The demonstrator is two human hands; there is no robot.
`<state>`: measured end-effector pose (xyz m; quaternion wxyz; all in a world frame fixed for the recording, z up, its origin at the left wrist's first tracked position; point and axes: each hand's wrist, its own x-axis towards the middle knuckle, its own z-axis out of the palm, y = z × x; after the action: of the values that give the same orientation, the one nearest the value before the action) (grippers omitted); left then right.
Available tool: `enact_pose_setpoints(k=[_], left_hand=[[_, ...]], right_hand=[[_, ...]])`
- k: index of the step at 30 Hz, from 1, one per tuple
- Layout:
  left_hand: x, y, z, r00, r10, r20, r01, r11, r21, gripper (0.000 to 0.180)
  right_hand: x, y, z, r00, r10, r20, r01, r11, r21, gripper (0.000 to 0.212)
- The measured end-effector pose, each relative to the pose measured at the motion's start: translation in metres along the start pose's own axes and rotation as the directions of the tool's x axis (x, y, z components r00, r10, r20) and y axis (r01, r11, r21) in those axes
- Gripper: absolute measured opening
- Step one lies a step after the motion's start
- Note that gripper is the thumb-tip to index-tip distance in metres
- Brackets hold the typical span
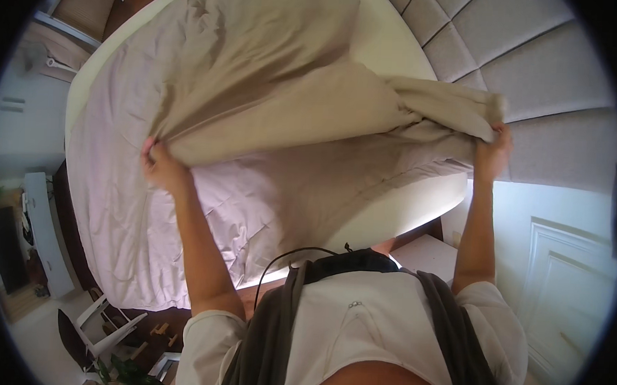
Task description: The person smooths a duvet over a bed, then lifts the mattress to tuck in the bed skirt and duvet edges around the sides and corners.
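Head view: from where I stand, the left hand (163, 167), well away from the headboard (515, 43), and the right hand (492, 158), near it, have fingers clamped on the beige duvet (284, 116) across the bed (379, 223), which uneven pulling could leave bunched askew.

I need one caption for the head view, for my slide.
Left hand and right hand hold a rumpled beige cover over a bed beside grey padded panels.

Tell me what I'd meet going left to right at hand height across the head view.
Pale wall, your left hand, the raised beige cover stretched between, your right hand, the grey padded headboard.
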<state>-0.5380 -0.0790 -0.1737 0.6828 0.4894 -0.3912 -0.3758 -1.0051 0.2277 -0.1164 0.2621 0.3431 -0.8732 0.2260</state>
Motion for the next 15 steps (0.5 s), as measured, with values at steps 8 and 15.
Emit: enact_pose_setpoints(k=[8,15], left_hand=[[0.041,-0.036,-0.189,0.986,-0.147,-0.079,0.069,-0.072,0.995,0.028],[0.004,-0.045,-0.010,0.684,0.231,0.692,-0.725,0.117,0.678,0.035]], right_hand=[[-0.193,0.054,0.004,0.084,0.351,0.932,0.150,0.921,-0.361,0.108],[-0.143,0.033,0.038,0.418,0.132,0.899,-0.240,0.970,-0.031,0.030]])
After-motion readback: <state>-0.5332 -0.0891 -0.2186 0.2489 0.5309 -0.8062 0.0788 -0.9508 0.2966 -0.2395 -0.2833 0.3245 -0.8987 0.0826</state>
